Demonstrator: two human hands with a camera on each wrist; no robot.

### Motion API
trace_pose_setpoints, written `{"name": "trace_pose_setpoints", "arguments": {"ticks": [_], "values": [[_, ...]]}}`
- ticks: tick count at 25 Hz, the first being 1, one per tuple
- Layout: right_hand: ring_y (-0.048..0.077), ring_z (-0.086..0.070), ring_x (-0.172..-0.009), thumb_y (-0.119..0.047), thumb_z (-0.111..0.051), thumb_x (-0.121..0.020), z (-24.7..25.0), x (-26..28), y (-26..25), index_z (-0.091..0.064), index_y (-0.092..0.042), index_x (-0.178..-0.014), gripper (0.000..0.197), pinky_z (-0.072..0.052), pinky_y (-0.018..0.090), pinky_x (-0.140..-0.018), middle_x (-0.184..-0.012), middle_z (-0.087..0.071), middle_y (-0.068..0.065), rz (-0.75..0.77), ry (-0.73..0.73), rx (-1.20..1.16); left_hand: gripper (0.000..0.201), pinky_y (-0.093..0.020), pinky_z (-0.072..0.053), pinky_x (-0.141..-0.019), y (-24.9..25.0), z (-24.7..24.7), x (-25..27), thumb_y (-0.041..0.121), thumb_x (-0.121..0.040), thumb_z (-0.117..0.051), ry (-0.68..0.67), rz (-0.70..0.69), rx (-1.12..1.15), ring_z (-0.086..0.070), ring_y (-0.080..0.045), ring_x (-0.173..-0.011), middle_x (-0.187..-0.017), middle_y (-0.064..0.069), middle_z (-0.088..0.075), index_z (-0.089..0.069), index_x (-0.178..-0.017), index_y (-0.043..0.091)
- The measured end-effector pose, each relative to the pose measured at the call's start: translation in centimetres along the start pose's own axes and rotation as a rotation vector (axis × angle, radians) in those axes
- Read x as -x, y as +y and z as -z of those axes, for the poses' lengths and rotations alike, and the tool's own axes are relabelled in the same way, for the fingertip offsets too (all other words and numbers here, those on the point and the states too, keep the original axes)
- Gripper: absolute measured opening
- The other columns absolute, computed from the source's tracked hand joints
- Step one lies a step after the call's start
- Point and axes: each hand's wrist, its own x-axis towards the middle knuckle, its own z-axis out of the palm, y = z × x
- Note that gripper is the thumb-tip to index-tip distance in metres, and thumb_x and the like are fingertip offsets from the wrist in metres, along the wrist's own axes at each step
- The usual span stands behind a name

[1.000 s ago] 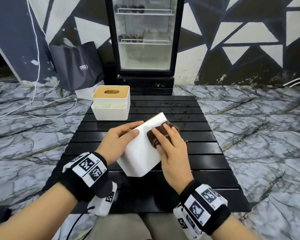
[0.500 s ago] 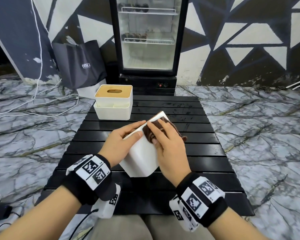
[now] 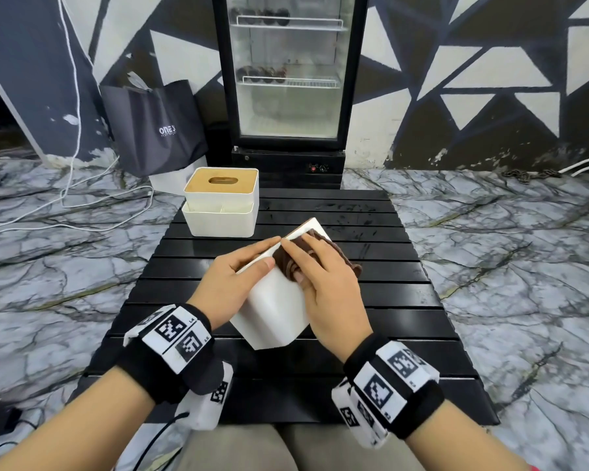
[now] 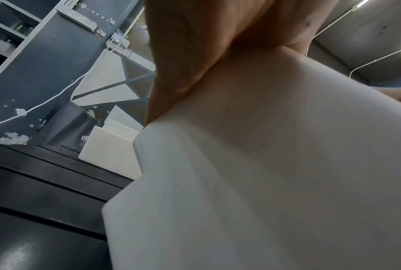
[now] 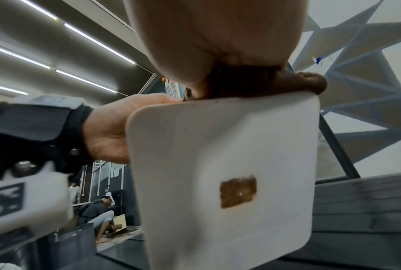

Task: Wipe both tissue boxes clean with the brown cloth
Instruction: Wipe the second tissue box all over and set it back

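Note:
A plain white tissue box is tilted up on one corner at the middle of the black slatted table. My left hand grips its upper left edge, thumb on the near face. My right hand lies with straight fingers on the brown cloth and presses it onto the box's upper face, close to my left fingertips. In the right wrist view the cloth sits between my palm and the box, whose end face shows a brown patch. The second tissue box, with a wooden lid, stands at the table's far left.
A glass-door fridge stands just behind the table. A dark bag and white cables lie on the marble floor to the left. The right half of the table is bare slats. A person sits on the floor far off in the right wrist view.
My right hand has slid the brown cloth left along the box's top, closer to my left fingers. The left hand keeps its grip on the tilted box.

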Motion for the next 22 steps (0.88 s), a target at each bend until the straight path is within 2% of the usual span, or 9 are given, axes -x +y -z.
{"name": "trace_pose_setpoints", "arguments": {"ticks": [2,4,8,11,12,14,16,18,22], "values": [[0.02,-0.036,-0.13,-0.024,-0.032,-0.089,0.4,-1.2,0.4,-0.045,-0.033,-0.131,0.045,-0.038,0.049,-0.1,-0.137,-0.045,0.002,-0.016,-0.011,-0.001,0.032,-0.012,-0.044,-0.09,0.0,0.0,-0.1,0.013,-0.091,-0.057,0.008,0.003,-0.002,-0.06,0.006,-0.103,-0.105,0.025,-0.067,-0.063,-0.105,0.041],[0.016,-0.031,-0.134,-0.019,-0.037,-0.091,0.8,-1.8,0.9,-0.044,-0.036,-0.131,0.044,-0.034,0.048,-0.104,-0.141,-0.041,0.0,-0.06,-0.024,-0.011,0.032,-0.011,-0.045,-0.087,-0.1,0.0,-0.1,0.014,-0.09,-0.058,0.009,0.016,0.012,-0.061,0.007,-0.098,-0.102,0.027,-0.067,-0.064,-0.104,0.042],[0.014,-0.033,-0.129,-0.011,-0.043,-0.093,1.6,-1.9,1.4,-0.044,-0.039,-0.131,0.047,-0.03,0.036,-0.107,-0.142,-0.038,-0.005,-0.166,-0.027,-0.067,0.031,-0.007,-0.045,-0.08,0.1,-0.4,0.2,0.013,-0.09,-0.058,-0.002,0.008,0.016,-0.061,0.009,-0.092,-0.106,0.023,-0.067,-0.063,-0.107,0.039],[0.014,-0.038,-0.123,-0.004,-0.042,-0.092,3.2,-1.7,2.0,-0.047,-0.032,-0.13,0.047,-0.03,0.027,-0.105,-0.134,-0.043,-0.003,-0.226,-0.038,-0.201,0.03,-0.011,-0.045,-0.081,0.3,-0.8,0.6,0.017,-0.089,-0.061,-0.005,-0.002,-0.013,-0.062,0.005,-0.094,-0.104,0.023,-0.068,-0.063,-0.104,0.043],[0.012,-0.04,-0.12,-0.002,-0.042,-0.092,4.0,-1.4,2.4,-0.048,-0.029,-0.13,0.046,-0.029,0.018,-0.102,-0.13,-0.045,-0.002,-0.237,-0.052,-0.223,0.028,-0.015,-0.045,-0.085,0.3,-1.0,0.8,0.024,-0.087,-0.063,-0.013,-0.011,-0.029,-0.062,0.005,-0.096,-0.104,0.023,-0.068,-0.063,-0.104,0.045],[0.007,-0.042,-0.112,-0.002,-0.044,-0.092,5.6,-0.4,3.5,-0.049,-0.027,-0.129,0.045,-0.025,0.0,-0.092,-0.12,-0.048,-0.004,-0.255,-0.078,-0.223,0.033,-0.031,-0.043,-0.099,-0.3,-1.6,1.0,0.045,-0.078,-0.059,-0.025,-0.049,-0.184,-0.058,0.002,-0.106,-0.109,0.022,-0.066,-0.061,-0.11,0.05],[0.004,-0.044,-0.108,-0.003,-0.049,-0.09,6.6,0.9,4.7,-0.049,-0.026,-0.129,0.045,-0.023,-0.006,-0.087,-0.114,-0.05,-0.006,-0.287,-0.099,-0.211,0.046,-0.049,-0.026,-0.109,-1.2,-2.4,1.0,0.062,-0.071,-0.043,-0.029,-0.116,-0.47,-0.049,-0.002,-0.116,-0.115,0.022,-0.061,-0.055,-0.116,0.055],[0.008,-0.047,-0.108,-0.006,-0.055,-0.088,7.0,2.3,6.1,-0.05,-0.024,-0.128,0.044,-0.023,-0.005,-0.087,-0.112,-0.052,-0.004,-0.314,-0.145,-0.149,0.054,-0.057,-0.014,-0.11,-1.8,-3.4,1.0,0.066,-0.071,-0.029,-0.028,-0.168,-0.692,-0.042,-0.007,-0.121,-0.116,0.018,-0.057,-0.05,-0.12,0.056],[0.019,-0.048,-0.115,-0.011,-0.056,-0.088,6.7,4.8,8.8,-0.049,-0.023,-0.129,0.044,-0.025,0.011,-0.093,-0.119,-0.054,0.006,-0.333,-0.389,0.071,0.059,-0.064,-0.01,-0.107,-3.1,-5.7,0.8,0.065,-0.075,-0.021,-0.101,-0.231,-0.931,-0.035,-0.021,-0.133,-0.118,0.007,-0.058,-0.049,-0.125,0.051]]}}
